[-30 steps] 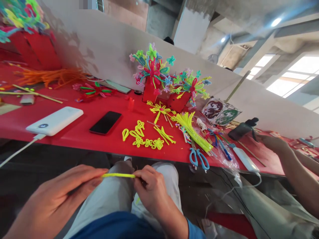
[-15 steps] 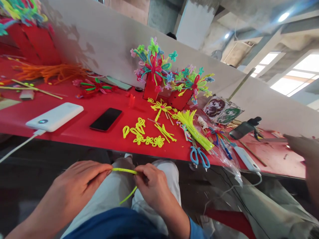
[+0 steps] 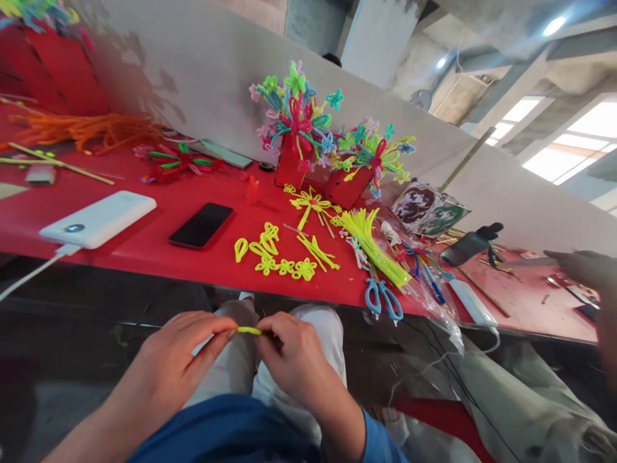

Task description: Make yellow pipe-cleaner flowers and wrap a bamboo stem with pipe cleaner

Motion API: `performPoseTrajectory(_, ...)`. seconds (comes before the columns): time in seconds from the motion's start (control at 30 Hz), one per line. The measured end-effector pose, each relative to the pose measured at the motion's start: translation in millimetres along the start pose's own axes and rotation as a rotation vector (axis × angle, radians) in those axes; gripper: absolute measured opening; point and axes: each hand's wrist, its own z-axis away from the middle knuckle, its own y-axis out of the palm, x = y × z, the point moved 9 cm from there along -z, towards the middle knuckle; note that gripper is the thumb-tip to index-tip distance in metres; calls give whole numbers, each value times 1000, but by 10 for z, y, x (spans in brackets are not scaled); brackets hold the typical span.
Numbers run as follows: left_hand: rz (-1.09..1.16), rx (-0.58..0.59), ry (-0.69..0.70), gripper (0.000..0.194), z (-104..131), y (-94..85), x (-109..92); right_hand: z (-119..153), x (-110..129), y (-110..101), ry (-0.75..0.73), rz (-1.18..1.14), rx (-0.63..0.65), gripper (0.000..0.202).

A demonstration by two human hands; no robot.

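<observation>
Over my lap, in front of the red table's edge, my left hand [image 3: 186,350] pinches one end of a short visible stretch of yellow pipe cleaner [image 3: 249,330]. Thumb and fingers of my right hand [image 3: 294,354] are closed on the same piece, a small gap away. The rest of the piece is hidden by my hands. On the table beyond lie small yellow looped flowers [image 3: 285,266], a larger yellow flower [image 3: 311,203], loose yellow stems [image 3: 318,251] and a bundle of yellow pipe cleaners [image 3: 376,247]. Blue-handled scissors [image 3: 383,298] overhang the table edge.
A white power bank [image 3: 99,218] and a black phone [image 3: 201,225] lie on the red table [image 3: 144,260]. Red boxes with colorful flowers [image 3: 299,125] stand against the partition. Another person's hand [image 3: 585,270] is at the far right.
My hands have come closer together, so less of the yellow pipe cleaner shows between them. Its dangling tail is out of sight. The view has shifted slightly.
</observation>
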Motion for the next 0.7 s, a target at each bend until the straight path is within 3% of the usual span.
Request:
performPoseTrajectory(0.17,153,86,-214,26,28,171,203,-17,-122,-53,138,-264,-37,10)
performPoseTrajectory(0.33,394,176,-399,29,122,360,229,-39,-182,-68,225,-465,-67,11)
performPoseTrajectory(0.57,605,311,-439,33,154,589,188,-54,-230,-5,333,-697,-65,11)
performPoseTrajectory(0.7,657,309,-487,30,151,653,213,-72,-252,59,395,-830,-48,15)
